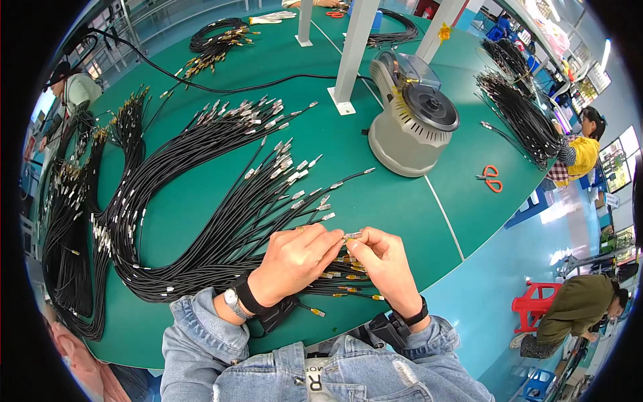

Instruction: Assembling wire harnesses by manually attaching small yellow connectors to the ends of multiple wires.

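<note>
My left hand (298, 260) and my right hand (387, 262) meet over the near edge of the green table. Between their fingertips they pinch a small metal cable connector (351, 236), partly covered by the fingers. Beneath and left of my hands spreads a bundle of black cables (201, 258), with silvery connectors at many loose ends. Yellow-tipped cable ends (348, 289) stick out below my fingers. Another thick bundle of black cables (157, 167) curves across the table farther left. Which cable the pinched connector belongs to is hidden.
A grey round tape dispenser (410, 137) stands beyond my hands, beside white posts (349, 67). Orange-handled scissors (492, 179) lie at the right. More cable bundles (516, 114) rest along the far and right edges. People sit nearby; a red stool (532, 305) stands on the blue floor.
</note>
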### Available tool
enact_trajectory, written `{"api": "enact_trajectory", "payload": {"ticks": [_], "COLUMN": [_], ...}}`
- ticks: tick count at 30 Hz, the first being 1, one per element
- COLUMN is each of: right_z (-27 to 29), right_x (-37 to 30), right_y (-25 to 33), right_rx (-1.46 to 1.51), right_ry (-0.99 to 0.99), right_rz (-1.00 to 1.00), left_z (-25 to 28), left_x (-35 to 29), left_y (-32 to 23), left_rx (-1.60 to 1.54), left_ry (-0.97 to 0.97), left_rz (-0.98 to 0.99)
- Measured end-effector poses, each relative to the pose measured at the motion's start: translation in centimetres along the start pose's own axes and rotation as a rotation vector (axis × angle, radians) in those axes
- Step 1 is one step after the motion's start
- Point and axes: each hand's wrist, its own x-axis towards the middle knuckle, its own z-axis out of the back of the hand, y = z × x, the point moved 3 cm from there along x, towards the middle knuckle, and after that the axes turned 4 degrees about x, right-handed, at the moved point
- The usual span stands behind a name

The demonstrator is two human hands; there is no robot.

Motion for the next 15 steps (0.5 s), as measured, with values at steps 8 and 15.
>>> {"api": "enact_trajectory", "payload": {"ticks": [8, 15], "right_z": [0.16, 0.12], "right_x": [0.13, 0.19], "right_y": [-0.06, -0.08], "right_rx": [-0.006, -0.007], "right_ry": [0.013, 0.003], "right_rz": [0.009, 0.01], "left_z": [0.03, -0.04], "left_x": [-0.02, 0.02], "left_y": [-0.01, -0.01], "left_rx": [0.018, 0.017], "left_ry": [0.008, -0.01], "left_rz": [-0.017, -0.032]}}
